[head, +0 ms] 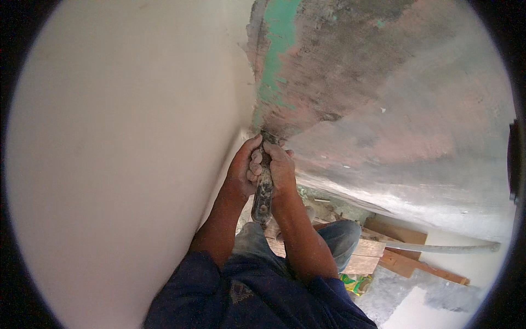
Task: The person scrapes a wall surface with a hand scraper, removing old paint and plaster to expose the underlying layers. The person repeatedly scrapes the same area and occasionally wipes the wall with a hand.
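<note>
My left hand and my right hand are both closed around a dark, dust-caked hand tool, its end pointing down towards my knees. The tool's far end is pressed close to the corner where a smooth off-white wall meets a patchy wall surface. That surface shows grey, pinkish and brown areas, with a green painted strip running up beside the corner. Which kind of tool it is I cannot tell, since my fingers cover its upper part. White dust coats my fingers.
Below my bent knees lie wooden boards. A yellow and green bag sits beside them. A grey pipe or pole crosses near brown planks at the lower right. The off-white wall stands close along my left arm.
</note>
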The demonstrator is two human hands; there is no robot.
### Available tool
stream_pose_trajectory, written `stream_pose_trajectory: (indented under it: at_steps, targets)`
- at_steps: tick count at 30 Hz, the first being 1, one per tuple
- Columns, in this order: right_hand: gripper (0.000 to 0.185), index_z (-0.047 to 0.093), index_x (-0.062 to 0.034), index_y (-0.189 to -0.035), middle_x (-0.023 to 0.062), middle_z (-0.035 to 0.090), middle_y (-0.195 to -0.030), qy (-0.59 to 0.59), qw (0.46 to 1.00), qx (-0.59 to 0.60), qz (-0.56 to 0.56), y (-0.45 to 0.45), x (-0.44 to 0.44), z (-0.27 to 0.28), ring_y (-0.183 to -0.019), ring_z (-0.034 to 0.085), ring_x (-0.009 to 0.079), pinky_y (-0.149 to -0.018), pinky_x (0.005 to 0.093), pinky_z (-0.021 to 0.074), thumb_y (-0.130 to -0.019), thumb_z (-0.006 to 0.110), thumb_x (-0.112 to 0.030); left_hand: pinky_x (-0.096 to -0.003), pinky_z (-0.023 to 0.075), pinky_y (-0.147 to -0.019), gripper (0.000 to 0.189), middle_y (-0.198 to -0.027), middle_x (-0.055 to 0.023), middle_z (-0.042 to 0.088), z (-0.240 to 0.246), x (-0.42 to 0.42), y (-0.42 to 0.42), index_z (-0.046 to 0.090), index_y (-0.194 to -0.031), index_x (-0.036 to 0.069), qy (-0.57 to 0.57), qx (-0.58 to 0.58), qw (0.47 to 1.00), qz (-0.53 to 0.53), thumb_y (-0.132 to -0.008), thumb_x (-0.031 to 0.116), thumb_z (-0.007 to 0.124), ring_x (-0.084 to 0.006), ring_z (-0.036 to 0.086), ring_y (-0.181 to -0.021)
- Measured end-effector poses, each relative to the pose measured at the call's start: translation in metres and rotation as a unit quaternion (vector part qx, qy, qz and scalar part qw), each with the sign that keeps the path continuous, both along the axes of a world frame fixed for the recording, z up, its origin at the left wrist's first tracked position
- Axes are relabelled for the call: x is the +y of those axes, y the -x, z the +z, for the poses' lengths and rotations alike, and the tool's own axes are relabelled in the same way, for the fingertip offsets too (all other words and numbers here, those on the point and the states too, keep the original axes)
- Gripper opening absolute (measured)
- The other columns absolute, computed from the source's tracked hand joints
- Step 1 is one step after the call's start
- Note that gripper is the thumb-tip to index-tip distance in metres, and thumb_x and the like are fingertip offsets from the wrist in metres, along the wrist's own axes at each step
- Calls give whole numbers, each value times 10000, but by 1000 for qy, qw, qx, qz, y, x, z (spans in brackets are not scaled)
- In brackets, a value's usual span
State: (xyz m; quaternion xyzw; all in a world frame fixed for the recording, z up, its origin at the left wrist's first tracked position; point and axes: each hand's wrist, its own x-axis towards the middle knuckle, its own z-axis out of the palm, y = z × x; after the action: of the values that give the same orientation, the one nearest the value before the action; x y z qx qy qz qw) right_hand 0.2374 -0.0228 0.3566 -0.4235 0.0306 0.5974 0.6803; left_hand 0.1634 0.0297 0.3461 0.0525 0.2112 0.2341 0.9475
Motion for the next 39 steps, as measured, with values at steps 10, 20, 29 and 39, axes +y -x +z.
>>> stream_pose_trajectory:
  at_steps: [10,20,29,39]
  targets:
    - [245,640,-27,-909,94,638,-807,37,928,-370,6,9,6,-46,-668,602,220,-577,341,455,-939,504,-229,-382,540,-813,341,-946,-123,673,-2,1,6,603,-1092,19,7,12,999,39,-978,325,503,-245,659,-874]
    - [316,672,-6,-989,110,665,-1012,84,979,-181,28,-3,-14,-65,-916,585,232,-844,340,431,-911,547,-287,-189,373,-328,206,-559,68,508,-17,-12,1,562,-790,170,55,65,995,54,-963,283,573,-63,439,-366]
    - [180,547,-45,-810,54,536,-625,71,997,-9,-7,-1,21,-52,-439,487,162,-389,316,409,-933,504,-169,-193,441,-382,161,-616,40,557,19,4,-11,563,-855,153,99,225,967,62,-950,279,596,-83,514,-425]
    - [229,572,-52,-811,49,541,-631,-31,941,-334,40,-12,4,-83,-488,510,160,-436,312,415,-955,510,-218,-255,528,-484,228,-763,-34,637,23,-12,-10,610,-962,89,38,98,990,92,-953,315,577,-124,619,-576]
